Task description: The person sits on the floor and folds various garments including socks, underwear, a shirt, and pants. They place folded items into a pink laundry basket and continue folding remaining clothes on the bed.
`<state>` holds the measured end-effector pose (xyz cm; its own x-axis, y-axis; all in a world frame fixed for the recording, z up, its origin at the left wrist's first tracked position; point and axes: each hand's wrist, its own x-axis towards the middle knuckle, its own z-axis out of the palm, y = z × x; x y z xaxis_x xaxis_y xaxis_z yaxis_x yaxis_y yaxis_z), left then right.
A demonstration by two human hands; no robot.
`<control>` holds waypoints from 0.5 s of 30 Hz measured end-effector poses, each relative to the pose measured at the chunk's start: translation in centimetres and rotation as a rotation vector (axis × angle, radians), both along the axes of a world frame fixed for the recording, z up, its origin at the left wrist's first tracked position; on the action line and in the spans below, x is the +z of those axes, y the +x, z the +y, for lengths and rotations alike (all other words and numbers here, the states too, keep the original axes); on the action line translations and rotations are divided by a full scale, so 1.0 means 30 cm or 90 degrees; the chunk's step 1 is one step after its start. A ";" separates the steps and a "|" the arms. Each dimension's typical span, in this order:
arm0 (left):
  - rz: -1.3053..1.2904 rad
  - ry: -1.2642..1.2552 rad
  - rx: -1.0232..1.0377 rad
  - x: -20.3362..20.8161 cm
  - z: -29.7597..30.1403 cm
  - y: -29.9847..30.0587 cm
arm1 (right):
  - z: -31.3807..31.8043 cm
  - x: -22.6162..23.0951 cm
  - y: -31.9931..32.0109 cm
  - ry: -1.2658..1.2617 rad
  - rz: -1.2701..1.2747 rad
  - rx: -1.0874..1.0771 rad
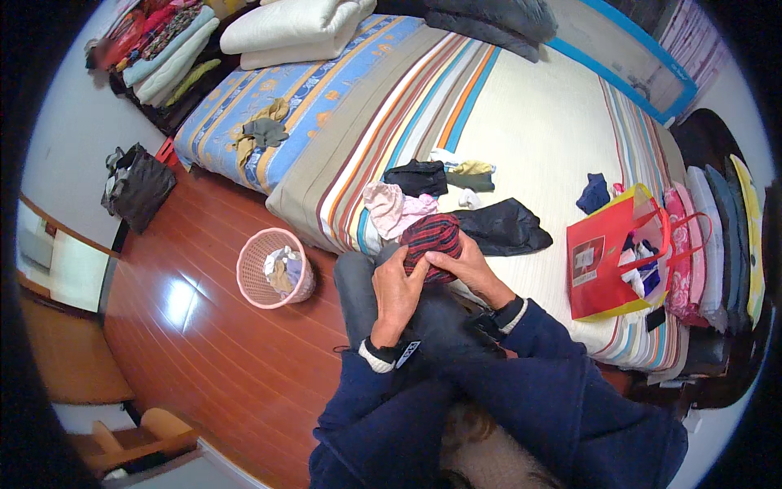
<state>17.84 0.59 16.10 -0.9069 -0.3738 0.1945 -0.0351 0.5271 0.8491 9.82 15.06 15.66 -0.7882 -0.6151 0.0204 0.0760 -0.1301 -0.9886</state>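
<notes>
A dark garment with red stripes (433, 236) is bunched over my raised knee at the bed's edge. My left hand (397, 292) grips its lower left side, fingers curled into the cloth. My right hand (468, 269) presses on its right side, fingers closed over the fabric. Both arms wear dark blue sleeves. Just beyond lie a pink garment (389, 206), a black garment (416, 176) and a larger black piece (503, 226) on the striped bedspread (521, 130).
A red and yellow bag (604, 262) with clothes stands on the bed at right, beside pink bags. A pink basket (275, 269) sits on the wooden floor. Folded bedding (297, 31) lies at the bed's head. A black bag (137, 186) leans by the wall.
</notes>
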 end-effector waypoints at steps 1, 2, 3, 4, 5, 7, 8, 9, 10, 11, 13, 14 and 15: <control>0.012 -0.005 -0.001 -0.002 0.009 -0.001 | -0.001 -0.010 0.012 0.021 0.025 -0.053; 0.041 -0.006 0.000 -0.005 0.017 -0.004 | -0.007 -0.022 0.024 0.022 0.058 -0.078; 0.037 -0.015 -0.007 -0.007 0.024 0.000 | -0.013 -0.031 0.035 0.004 0.076 -0.115; 0.046 -0.051 -0.001 -0.008 0.024 0.003 | -0.016 -0.038 0.037 0.017 0.096 -0.111; 0.055 -0.087 0.003 -0.010 0.026 0.003 | -0.019 -0.043 0.041 0.012 0.103 -0.123; 0.079 -0.154 -0.005 -0.011 0.018 -0.001 | -0.013 -0.047 0.036 0.017 0.111 -0.145; 0.076 -0.074 -0.017 -0.010 0.013 -0.009 | -0.004 -0.048 0.032 0.009 0.079 -0.139; 0.068 0.012 -0.035 -0.007 0.004 -0.019 | 0.004 -0.050 0.024 0.011 0.041 -0.124; 0.024 0.114 -0.054 -0.004 0.000 -0.033 | 0.017 -0.053 0.021 0.013 0.000 -0.108; -0.085 0.320 -0.048 0.004 -0.016 -0.041 | 0.027 -0.056 0.018 0.006 0.013 -0.115; -0.138 0.649 -0.100 0.016 -0.027 -0.064 | 0.053 -0.065 0.017 0.121 0.159 -0.185; -0.176 0.741 -0.114 0.023 -0.028 -0.073 | 0.065 -0.070 0.018 0.185 0.220 -0.218; -0.200 0.768 -0.108 0.027 -0.020 -0.081 | 0.078 -0.072 0.015 0.182 0.243 -0.225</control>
<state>15.40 -0.01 16.90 -0.9057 -0.0374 -0.4222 -0.3308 -0.5602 0.7594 10.27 17.39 13.49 -0.9160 -0.3393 0.2141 -0.2907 0.1934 -0.9371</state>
